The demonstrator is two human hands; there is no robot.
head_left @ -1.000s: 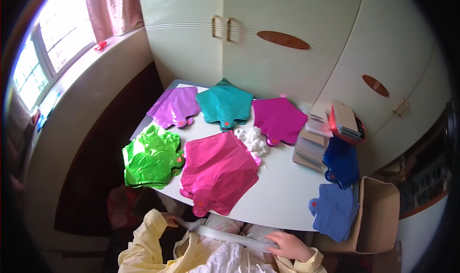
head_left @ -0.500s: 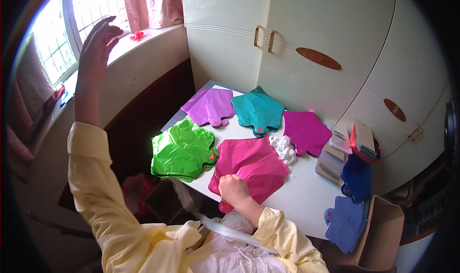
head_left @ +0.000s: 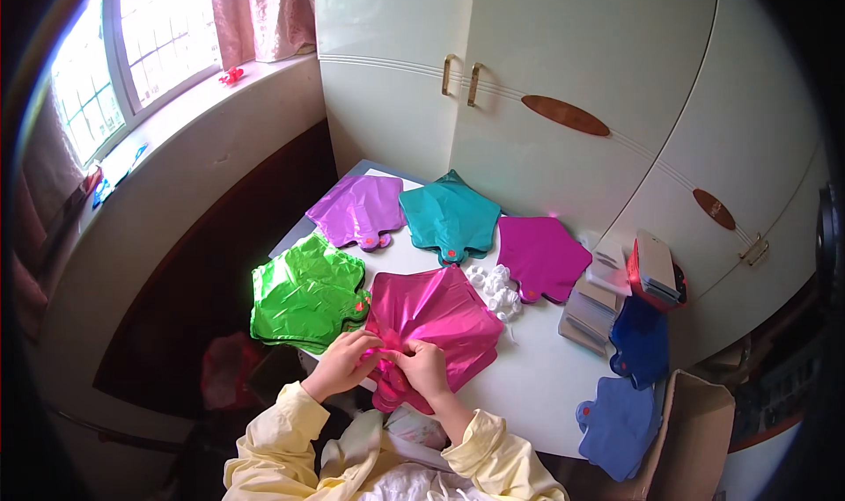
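A stack of flat, hot-pink foil balloons (head_left: pixel 440 316) lies at the table's near edge, star-shaped with rounded tabs. My left hand (head_left: pixel 346 362) and my right hand (head_left: pixel 422 366) meet over its near left part. Both have thumb and fingers pinched on the pink foil, which bunches up in creases between them. Whether a thread or ribbon is also in the fingers is too small to tell. To the left of my hands is a pile of shiny green foil balloons (head_left: pixel 304 294). A bundle of white ribbon (head_left: pixel 495 292) lies beyond the pink stack, at its right corner.
Further back lie lilac (head_left: pixel 356 211), teal (head_left: pixel 451 215) and magenta foil balloons (head_left: pixel 543 256). Dark blue (head_left: pixel 641 343) and light blue ones (head_left: pixel 619 426) lie at the right, by small boxes (head_left: pixel 588 312) and a cardboard box (head_left: pixel 695 439). White cabinets (head_left: pixel 572 43) stand behind the table.
My left hand has come down from high by the window to the pink balloons. My right hand has gone from a fist to a pinch there, and the foil is now bunched.
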